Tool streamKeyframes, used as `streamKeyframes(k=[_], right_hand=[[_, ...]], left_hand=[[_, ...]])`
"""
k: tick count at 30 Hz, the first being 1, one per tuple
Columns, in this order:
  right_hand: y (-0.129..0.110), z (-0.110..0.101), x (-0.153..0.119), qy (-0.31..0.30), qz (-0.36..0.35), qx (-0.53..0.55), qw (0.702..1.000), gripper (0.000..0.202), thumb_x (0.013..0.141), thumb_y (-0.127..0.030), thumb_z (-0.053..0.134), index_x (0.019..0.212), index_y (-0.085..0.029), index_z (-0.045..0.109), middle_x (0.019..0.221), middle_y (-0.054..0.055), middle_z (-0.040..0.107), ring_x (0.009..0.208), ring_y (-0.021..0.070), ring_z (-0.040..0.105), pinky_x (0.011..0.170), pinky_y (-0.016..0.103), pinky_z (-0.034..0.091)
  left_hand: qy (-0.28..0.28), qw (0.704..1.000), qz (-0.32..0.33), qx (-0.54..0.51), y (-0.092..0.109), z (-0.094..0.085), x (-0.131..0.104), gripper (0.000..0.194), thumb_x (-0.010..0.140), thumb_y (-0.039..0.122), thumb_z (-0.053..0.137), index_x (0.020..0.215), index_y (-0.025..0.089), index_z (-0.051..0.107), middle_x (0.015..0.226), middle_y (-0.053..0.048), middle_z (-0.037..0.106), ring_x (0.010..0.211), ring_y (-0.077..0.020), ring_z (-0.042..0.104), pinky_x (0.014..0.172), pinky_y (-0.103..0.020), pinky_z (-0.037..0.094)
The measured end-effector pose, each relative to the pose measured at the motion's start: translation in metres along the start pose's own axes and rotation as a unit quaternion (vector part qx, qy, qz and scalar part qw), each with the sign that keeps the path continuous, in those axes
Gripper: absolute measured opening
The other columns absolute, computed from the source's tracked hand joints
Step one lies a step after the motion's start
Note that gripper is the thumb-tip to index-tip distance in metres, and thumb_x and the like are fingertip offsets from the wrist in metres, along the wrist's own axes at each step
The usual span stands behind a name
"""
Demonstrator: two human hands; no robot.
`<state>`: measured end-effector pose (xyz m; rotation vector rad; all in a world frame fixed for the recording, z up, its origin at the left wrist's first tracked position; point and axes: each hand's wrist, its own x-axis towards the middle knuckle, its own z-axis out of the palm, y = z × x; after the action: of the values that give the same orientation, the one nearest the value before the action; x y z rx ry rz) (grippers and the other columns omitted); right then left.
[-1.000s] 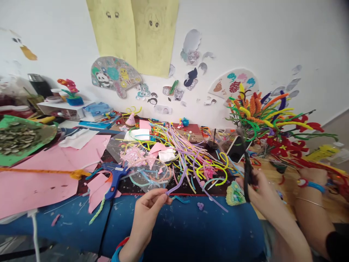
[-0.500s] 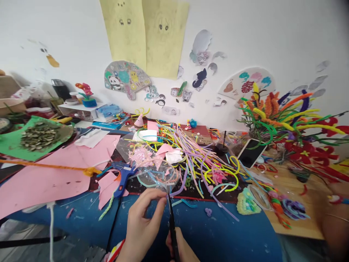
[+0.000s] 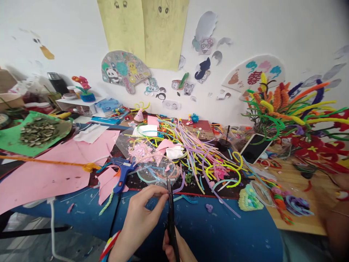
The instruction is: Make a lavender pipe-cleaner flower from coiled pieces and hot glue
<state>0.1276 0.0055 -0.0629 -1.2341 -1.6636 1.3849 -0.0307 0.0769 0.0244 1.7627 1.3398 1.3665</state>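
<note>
Near the table's front edge, the thumb and forefinger of my left hand (image 3: 145, 213) are pinched together beside the blades of the scissors; what they hold is too small to make out. My right hand (image 3: 178, 245) is wrapped round the black-handled scissors (image 3: 171, 218), whose narrow tips point away from me. Just beyond the tips lies a clear plastic bag (image 3: 152, 169) with light blue pieces. A blue glue gun (image 3: 124, 174) lies left of it, and a heap of pastel fuzzy stems (image 3: 191, 145) spreads behind and to the right.
Pink sheets (image 3: 68, 163) and a green sheet (image 3: 16, 136) with dry flakes cover the left. A phone (image 3: 255, 148) leans by colourful fuzzy flowers (image 3: 283, 105) at the right. Another person's arm (image 3: 338, 218) shows at the right edge.
The view has shifted slightly. The scissors stand a little more upright beside my left fingertips, and my left hand keeps its pinch.
</note>
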Motion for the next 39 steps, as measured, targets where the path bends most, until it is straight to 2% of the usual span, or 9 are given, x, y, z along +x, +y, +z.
streamKeyframes(k=[6, 11, 15, 20, 23, 28, 32, 35, 39], right_hand=[[0.018, 0.005, 0.006, -0.024, -0.002, -0.073, 0.997, 0.07, 0.085, -0.084, 0.02, 0.085, -0.021, 0.05, 0.076, 0.005, 0.059, 0.066, 0.0183, 0.054, 0.061, 0.029, 0.043], [0.014, 0.003, 0.009, -0.046, 0.066, -0.032, 0.996, 0.069, 0.084, -0.085, 0.022, 0.083, -0.021, 0.048, 0.066, 0.0, 0.052, 0.059, 0.0156, 0.05, 0.058, 0.027, 0.038], [0.007, 0.001, 0.01, -0.057, 0.033, 0.0, 0.998, 0.068, 0.082, -0.086, 0.026, 0.086, -0.022, 0.048, 0.07, -0.001, 0.049, 0.062, 0.0144, 0.048, 0.059, 0.027, 0.038], [-0.004, -0.005, 0.013, -0.103, 0.003, 0.106, 0.989, 0.067, 0.081, -0.086, 0.031, 0.095, -0.022, 0.044, 0.067, -0.004, 0.046, 0.059, 0.0129, 0.043, 0.06, 0.026, 0.036], [-0.01, -0.008, 0.014, -0.087, -0.006, 0.096, 0.992, 0.067, 0.082, -0.084, 0.034, 0.1, -0.021, 0.045, 0.068, -0.004, 0.045, 0.059, 0.0124, 0.041, 0.061, 0.026, 0.036], [-0.025, -0.006, 0.015, -0.081, 0.049, 0.0, 0.995, 0.037, 0.086, -0.053, 0.053, 0.1, -0.018, 0.051, 0.071, 0.0, 0.057, 0.061, 0.0157, 0.052, 0.063, 0.028, 0.042], [-0.038, -0.005, 0.013, -0.054, 0.092, -0.1, 0.989, 0.031, 0.071, -0.022, 0.067, 0.101, -0.017, 0.061, 0.091, 0.008, 0.07, 0.08, 0.0237, 0.064, 0.074, 0.032, 0.048], [-0.039, -0.012, 0.008, -0.065, 0.057, -0.117, 0.989, 0.041, 0.069, -0.015, 0.07, 0.11, -0.018, 0.065, 0.106, 0.009, 0.072, 0.089, 0.0251, 0.067, 0.075, 0.03, 0.052], [-0.034, -0.025, 0.0, 0.021, -0.019, -0.156, 0.987, 0.016, 0.09, -0.021, 0.056, 0.087, -0.019, 0.072, 0.083, 0.005, 0.072, 0.074, 0.018, 0.068, 0.065, 0.023, 0.052]], left_hand=[[-0.014, 0.999, -0.016, 0.025, -0.001, 0.0, 0.002, 0.009, 0.084, 0.017, 0.064, 0.08, 0.022, 0.07, 0.073, 0.0, 0.073, 0.064, -0.0149, 0.068, 0.06, -0.02, 0.052], [-0.035, 0.997, -0.063, 0.007, -0.007, 0.001, 0.004, 0.009, 0.083, 0.019, 0.063, 0.08, 0.021, 0.071, 0.075, -0.001, 0.074, 0.068, -0.017, 0.07, 0.063, -0.023, 0.053], [-0.047, 0.988, -0.129, -0.076, -0.014, 0.0, 0.004, 0.007, 0.081, 0.025, 0.067, 0.081, 0.02, 0.071, 0.076, -0.003, 0.074, 0.069, -0.019, 0.07, 0.066, -0.026, 0.053], [-0.04, 0.95, -0.214, -0.224, -0.022, 0.0, 0.001, 0.016, 0.081, 0.033, 0.07, 0.086, 0.018, 0.07, 0.068, -0.001, 0.071, 0.067, -0.0179, 0.066, 0.066, -0.026, 0.05], [-0.034, 0.93, -0.248, -0.27, -0.025, 0.007, -0.004, 0.022, 0.085, 0.039, 0.068, 0.087, 0.017, 0.068, 0.064, 0.001, 0.064, 0.065, -0.0145, 0.058, 0.065, -0.024, 0.045], [-0.057, 0.853, -0.313, -0.413, -0.023, 0.026, -0.013, 0.032, 0.087, 0.046, 0.068, 0.081, 0.016, 0.06, 0.072, 0.002, 0.054, 0.065, -0.0112, 0.049, 0.062, -0.023, 0.041], [-0.073, 0.775, -0.356, -0.518, -0.019, 0.035, -0.021, 0.032, 0.09, 0.045, 0.066, 0.082, 0.017, 0.052, 0.07, 0.004, 0.051, 0.056, -0.0081, 0.051, 0.054, -0.02, 0.037], [-0.078, 0.727, -0.375, -0.57, -0.02, 0.038, -0.026, 0.034, 0.089, 0.049, 0.065, 0.084, 0.018, 0.051, 0.058, 0.008, 0.043, 0.039, -0.0027, 0.034, 0.042, -0.017, 0.024], [-0.066, 0.705, -0.386, -0.591, -0.019, 0.042, -0.032, 0.039, 0.088, 0.054, 0.066, 0.082, 0.018, 0.051, 0.051, 0.012, 0.033, 0.034, -0.0013, 0.018, 0.038, -0.017, 0.018]])
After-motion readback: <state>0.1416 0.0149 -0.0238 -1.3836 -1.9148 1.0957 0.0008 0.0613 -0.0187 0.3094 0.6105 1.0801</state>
